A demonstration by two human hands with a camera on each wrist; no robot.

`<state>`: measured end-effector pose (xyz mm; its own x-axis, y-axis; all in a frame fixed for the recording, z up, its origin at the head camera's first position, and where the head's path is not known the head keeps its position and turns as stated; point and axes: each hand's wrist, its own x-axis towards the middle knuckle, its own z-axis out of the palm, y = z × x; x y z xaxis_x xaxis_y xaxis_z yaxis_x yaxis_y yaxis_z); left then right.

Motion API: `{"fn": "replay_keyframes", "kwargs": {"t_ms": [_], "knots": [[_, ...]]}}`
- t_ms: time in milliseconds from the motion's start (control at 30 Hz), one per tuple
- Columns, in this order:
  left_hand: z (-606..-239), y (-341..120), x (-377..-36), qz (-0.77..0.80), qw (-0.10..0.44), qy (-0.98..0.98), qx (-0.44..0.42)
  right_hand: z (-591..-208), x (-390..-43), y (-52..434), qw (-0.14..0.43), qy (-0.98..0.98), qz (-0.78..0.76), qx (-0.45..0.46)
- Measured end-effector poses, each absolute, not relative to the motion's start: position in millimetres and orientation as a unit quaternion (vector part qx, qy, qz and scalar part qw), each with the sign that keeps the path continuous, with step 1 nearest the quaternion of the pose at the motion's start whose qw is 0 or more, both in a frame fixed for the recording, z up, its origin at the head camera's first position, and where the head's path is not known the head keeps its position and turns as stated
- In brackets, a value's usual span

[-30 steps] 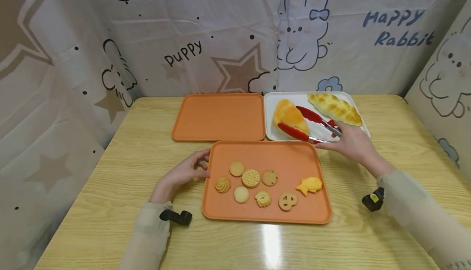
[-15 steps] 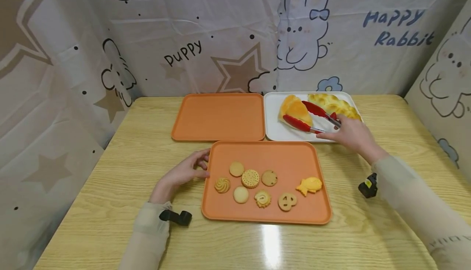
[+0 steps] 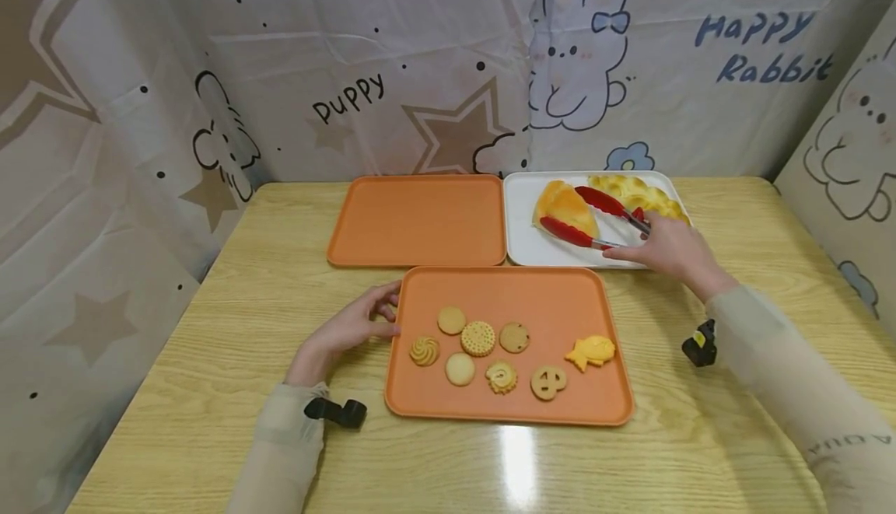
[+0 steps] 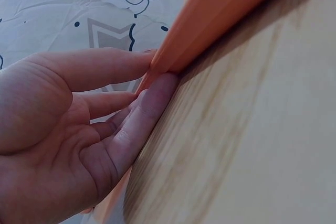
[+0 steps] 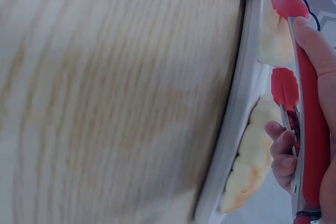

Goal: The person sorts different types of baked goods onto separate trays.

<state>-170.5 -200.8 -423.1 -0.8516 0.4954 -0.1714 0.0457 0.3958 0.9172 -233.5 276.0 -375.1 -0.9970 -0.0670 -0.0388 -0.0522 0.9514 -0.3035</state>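
Observation:
In the head view my right hand [image 3: 675, 250] grips red-tipped metal tongs [image 3: 565, 232]. Their two heads stand on either side of a golden, roughly triangular bread [image 3: 560, 207] over the white tray [image 3: 519, 246]. Behind the tongs lies a braided loaf [image 3: 623, 186], partly covered by them and the hand. The right wrist view shows thumb and fingers round the tongs' handles [image 5: 315, 145]. My left hand [image 3: 350, 323] touches the left rim of the front orange tray [image 3: 504, 288]; in the left wrist view its fingertips [image 4: 165, 85] lie against the tray's outer wall.
Several cookies [image 3: 478, 338] and a fish-shaped cracker [image 3: 591, 351] lie on the front tray. A second orange tray [image 3: 420, 218] sits behind it, side by side with the white tray. A printed cloth [image 3: 434, 47] hangs behind the wooden table [image 3: 231, 327].
My right hand has moved the tongs and the golden bread back and slightly right over the white tray; in the last half second they hardly move. The left hand stays at the rim.

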Motion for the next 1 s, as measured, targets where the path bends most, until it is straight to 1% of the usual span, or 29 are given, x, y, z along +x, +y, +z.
{"fn": "replay_keyframes", "kwargs": {"t_ms": [267, 533, 700, 867, 1000], "knots": [[-422.8, -201.3, -169.5, 0.523, 0.215, 0.808, 0.165, -357.5, -225.9, 272.9, 0.005, 0.989, -0.139, -0.042], [-425.0, -201.9, -169.7, 0.524, 0.211, 0.810, 0.159, -345.1, -199.3, 259.6, -0.021, 0.988, -0.110, -0.107], [-426.3, -202.2, -168.3, 0.531, 0.215, 0.805, 0.154, -341.5, -183.7, 249.9, -0.027, 0.984, -0.099, -0.146], [-425.8, -202.3, -168.4, 0.531, 0.214, 0.805, 0.152, -338.8, -167.9, 237.9, -0.017, 0.979, -0.104, -0.172], [-424.7, -202.0, -170.2, 0.531, 0.211, 0.806, 0.154, -337.8, -152.5, 228.0, 0.009, 0.974, -0.116, -0.193]]}}
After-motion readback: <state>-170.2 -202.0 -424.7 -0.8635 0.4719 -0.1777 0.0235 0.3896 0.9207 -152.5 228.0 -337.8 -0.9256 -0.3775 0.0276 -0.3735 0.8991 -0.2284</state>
